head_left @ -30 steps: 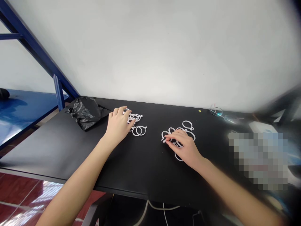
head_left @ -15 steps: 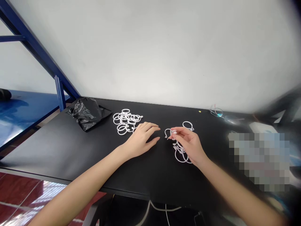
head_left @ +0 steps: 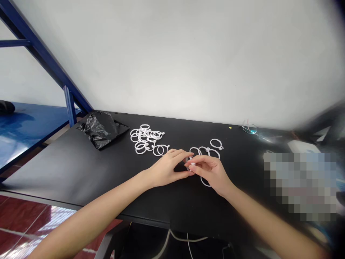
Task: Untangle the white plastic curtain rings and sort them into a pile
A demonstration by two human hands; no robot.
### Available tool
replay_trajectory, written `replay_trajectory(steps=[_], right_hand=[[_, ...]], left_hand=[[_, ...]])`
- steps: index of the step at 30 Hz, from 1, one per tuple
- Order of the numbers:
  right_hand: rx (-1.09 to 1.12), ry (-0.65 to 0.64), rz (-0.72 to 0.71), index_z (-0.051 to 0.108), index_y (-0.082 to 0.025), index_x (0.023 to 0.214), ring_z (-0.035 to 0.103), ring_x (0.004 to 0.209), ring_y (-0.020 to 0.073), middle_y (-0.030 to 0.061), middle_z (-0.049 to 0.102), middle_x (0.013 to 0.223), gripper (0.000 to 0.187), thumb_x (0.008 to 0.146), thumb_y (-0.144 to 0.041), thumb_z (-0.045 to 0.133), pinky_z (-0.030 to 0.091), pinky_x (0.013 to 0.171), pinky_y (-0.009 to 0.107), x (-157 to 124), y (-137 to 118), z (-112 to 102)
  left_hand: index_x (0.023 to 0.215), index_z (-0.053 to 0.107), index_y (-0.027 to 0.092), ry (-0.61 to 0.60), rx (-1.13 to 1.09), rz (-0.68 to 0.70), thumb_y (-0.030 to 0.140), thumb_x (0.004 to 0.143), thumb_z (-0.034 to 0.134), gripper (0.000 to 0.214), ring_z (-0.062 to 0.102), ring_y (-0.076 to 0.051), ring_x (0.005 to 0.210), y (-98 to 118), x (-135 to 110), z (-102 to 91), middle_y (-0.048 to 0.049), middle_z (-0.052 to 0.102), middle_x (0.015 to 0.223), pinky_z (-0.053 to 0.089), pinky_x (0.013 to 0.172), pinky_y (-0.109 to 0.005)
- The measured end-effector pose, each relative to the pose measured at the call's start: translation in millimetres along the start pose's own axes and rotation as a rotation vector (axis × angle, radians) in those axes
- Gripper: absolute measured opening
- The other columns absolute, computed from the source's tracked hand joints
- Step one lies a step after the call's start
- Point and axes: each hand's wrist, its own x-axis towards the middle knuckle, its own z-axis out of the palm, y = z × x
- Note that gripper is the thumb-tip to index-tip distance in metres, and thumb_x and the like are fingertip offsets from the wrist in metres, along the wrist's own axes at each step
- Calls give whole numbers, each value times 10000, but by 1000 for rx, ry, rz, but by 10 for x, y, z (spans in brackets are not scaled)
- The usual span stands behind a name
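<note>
White ring (head_left: 189, 162) is sitting near the middle of the desk (head_left: 67, 169), between both hands. The left hand (head_left: 164, 169) and the right hand (head_left: 211, 172) are pinching it from opposite sides, fingertips closed on it. Loose rings (head_left: 208, 150) are lying just behind the right hand. A ring pile (head_left: 145, 138) and a black bag (head_left: 101, 126) are lying toward the back left corner.

One worktop (head_left: 67, 169), one black bag (head_left: 101, 127), one small yellow bit (head_left: 229, 127). White rings in two groups: the left heap (head_left: 147, 138) has more than ten, too overlapped for an exact count. The right group (head_left: 206, 151) shows four in the open and a fifth part-hidden under the right hand (head_left: 211, 171). Two hands, with one ring (head_left: 189, 162) pinched between the left hand (head_left: 167, 167) and the right.
</note>
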Motion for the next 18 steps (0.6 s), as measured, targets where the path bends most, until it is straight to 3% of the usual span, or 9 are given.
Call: replay_trajectory(steps=[7,14,18], right_hand=[[-490,125,-491,748,-271,941,659,717,154,6,726,826,235,820,-82,679,536,670,311,-15,-22,-60],[-496,121,-528,727,-261,936,672,719,165,10,741,838,231,838,-67,653,539,658,321,-31,11,-41],[-514,118,-466,711,-264,1006,689,788,178,15,746,897,210,854,-130,655,558,737,340,-22,21,-49]], left_hand=[[1356,489,202,-71,-149,-33,313,929,587,452,604,-181,976,51,10,-95,-102,593,1194,500,912,-343],[1300,523,190,-150,-212,-68,296,948,552,369,597,-142,866,102,14,-148,-96,578,1148,521,834,-305],[1239,548,181,-108,-63,-36,355,931,576,355,595,-168,905,88,20,-201,-75,601,1040,512,829,-304]])
